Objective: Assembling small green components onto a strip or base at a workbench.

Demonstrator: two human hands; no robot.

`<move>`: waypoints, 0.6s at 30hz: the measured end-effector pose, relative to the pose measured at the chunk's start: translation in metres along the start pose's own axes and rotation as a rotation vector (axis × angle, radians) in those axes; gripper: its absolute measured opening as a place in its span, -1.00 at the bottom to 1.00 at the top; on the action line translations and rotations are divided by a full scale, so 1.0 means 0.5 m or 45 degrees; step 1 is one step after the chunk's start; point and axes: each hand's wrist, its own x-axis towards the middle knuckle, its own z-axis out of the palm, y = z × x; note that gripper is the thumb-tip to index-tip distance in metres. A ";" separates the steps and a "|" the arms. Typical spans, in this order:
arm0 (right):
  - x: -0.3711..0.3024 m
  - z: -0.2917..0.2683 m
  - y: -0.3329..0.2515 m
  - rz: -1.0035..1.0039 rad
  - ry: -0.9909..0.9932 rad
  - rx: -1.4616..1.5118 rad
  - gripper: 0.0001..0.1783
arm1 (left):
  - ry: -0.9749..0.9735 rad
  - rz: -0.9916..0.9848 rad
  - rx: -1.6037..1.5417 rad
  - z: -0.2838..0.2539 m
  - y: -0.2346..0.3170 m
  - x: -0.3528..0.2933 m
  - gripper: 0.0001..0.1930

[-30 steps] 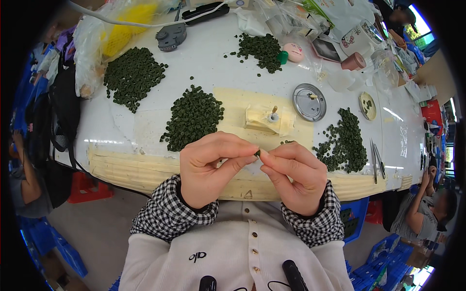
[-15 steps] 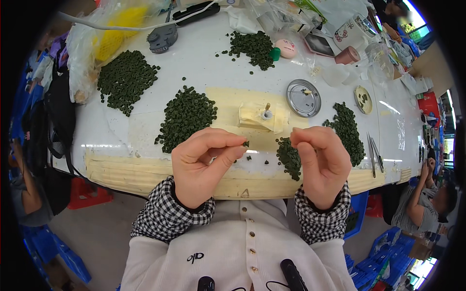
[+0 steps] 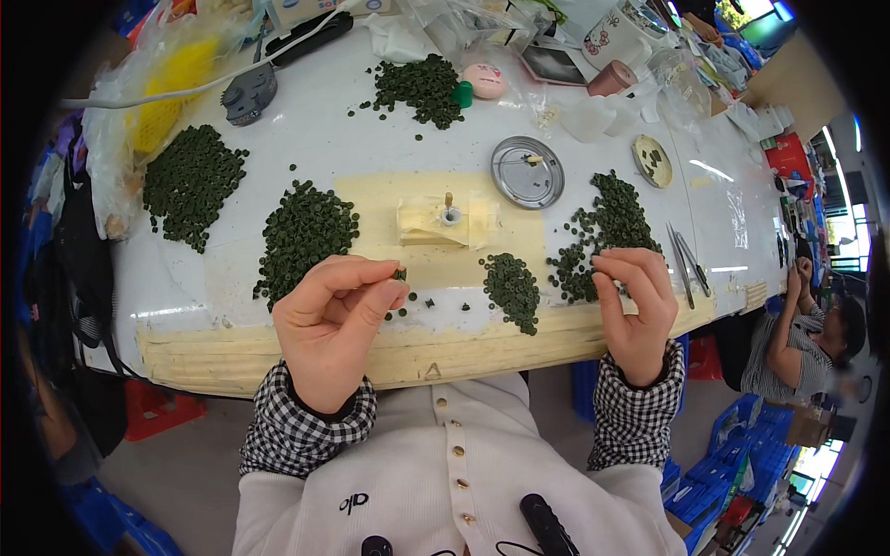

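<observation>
My left hand (image 3: 336, 324) is closed in a pinch, with a small dark green round piece (image 3: 400, 273) at its thumb and fingertip. My right hand (image 3: 640, 301) is over the near edge of the right-hand pile of dark green pieces (image 3: 619, 215), its thumb and forefinger curved and slightly apart. I can make out nothing held between them. A smaller pile of green rings (image 3: 511, 292) lies between my hands. A few loose pieces (image 3: 429, 303) are beside my left fingertips. Beyond them stands a block wrapped in yellowish tape (image 3: 436, 222), with a white ring and a brownish peg on top.
More green piles lie left of centre (image 3: 306, 232), far left (image 3: 193, 185) and at the back (image 3: 422, 90). A round metal lid (image 3: 527, 173) and a small cream dish (image 3: 653, 161) stand behind. Tweezers (image 3: 681, 264) lie right of my right hand. Another person (image 3: 797, 343) sits far right.
My right hand has moved right, from beside the small pile to the right-hand pile. My left hand keeps its pinch. The whole view has shifted, so the table appears further left.
</observation>
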 end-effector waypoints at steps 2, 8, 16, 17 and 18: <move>-0.007 0.015 0.001 -0.138 -0.088 -0.094 -0.76 | 0.002 0.005 -0.022 0.003 -0.001 0.000 -0.86; 0.013 0.047 0.001 -0.366 -0.248 -0.135 -0.70 | 0.023 0.006 0.008 0.004 -0.001 0.001 -0.87; 0.012 0.050 0.019 -0.457 -0.245 -0.169 -0.80 | 0.007 0.013 -0.022 -0.003 -0.005 0.000 -0.84; 0.013 0.045 0.025 -0.457 -0.241 -0.195 -0.81 | -0.001 0.011 -0.041 -0.005 -0.005 0.000 -0.83; 0.015 0.037 0.031 -0.459 -0.237 -0.224 -0.82 | -0.003 0.013 -0.044 -0.006 -0.005 0.000 -0.83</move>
